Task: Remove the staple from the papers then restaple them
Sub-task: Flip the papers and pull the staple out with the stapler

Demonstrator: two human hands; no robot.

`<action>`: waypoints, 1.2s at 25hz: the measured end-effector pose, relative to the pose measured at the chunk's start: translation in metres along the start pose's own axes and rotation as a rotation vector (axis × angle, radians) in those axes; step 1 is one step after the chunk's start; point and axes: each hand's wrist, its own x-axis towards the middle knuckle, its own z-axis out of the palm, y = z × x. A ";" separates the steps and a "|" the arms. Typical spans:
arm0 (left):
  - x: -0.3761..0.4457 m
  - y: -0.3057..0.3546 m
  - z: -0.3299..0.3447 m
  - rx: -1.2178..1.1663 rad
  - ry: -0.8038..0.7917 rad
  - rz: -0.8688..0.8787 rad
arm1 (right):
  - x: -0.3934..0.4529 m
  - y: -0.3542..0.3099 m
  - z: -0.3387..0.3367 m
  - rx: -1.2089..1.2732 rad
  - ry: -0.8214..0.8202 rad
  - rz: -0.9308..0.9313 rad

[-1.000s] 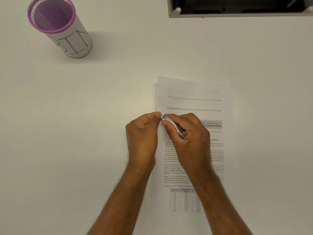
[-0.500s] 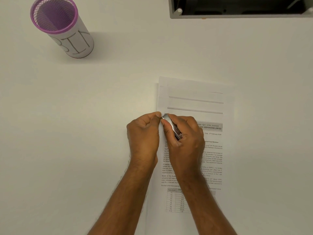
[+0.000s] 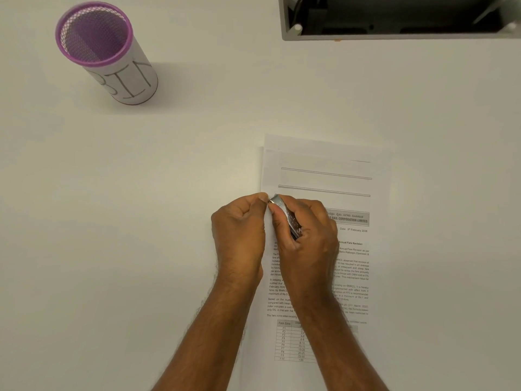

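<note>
A stack of printed papers (image 3: 324, 176) lies on the white table, its sheets slightly fanned at the top. My right hand (image 3: 307, 238) grips a small silver stapler (image 3: 287, 214) whose tip sits at the papers' left edge, partway down. My left hand (image 3: 239, 230) is curled, its thumb and fingertips pinching the paper edge right against the stapler's tip. The staple itself is hidden behind my fingers.
A purple mesh cup labelled BIN (image 3: 112, 57) stands at the far left of the table. A grey open tray (image 3: 394, 35) runs along the back right edge.
My right wrist has shifted left and the stapler has tilted more upright. The tip and my left hand stay at the same spot on the paper edge.
</note>
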 end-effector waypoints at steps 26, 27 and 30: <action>-0.008 0.022 -0.014 0.602 0.033 0.266 | 0.043 0.009 -0.066 0.430 -0.281 0.448; -0.008 0.023 -0.015 0.710 0.048 0.300 | 0.043 0.012 -0.068 0.369 -0.268 0.407; -0.006 0.022 -0.017 0.822 0.047 0.328 | 0.048 0.026 -0.077 0.075 -0.149 0.266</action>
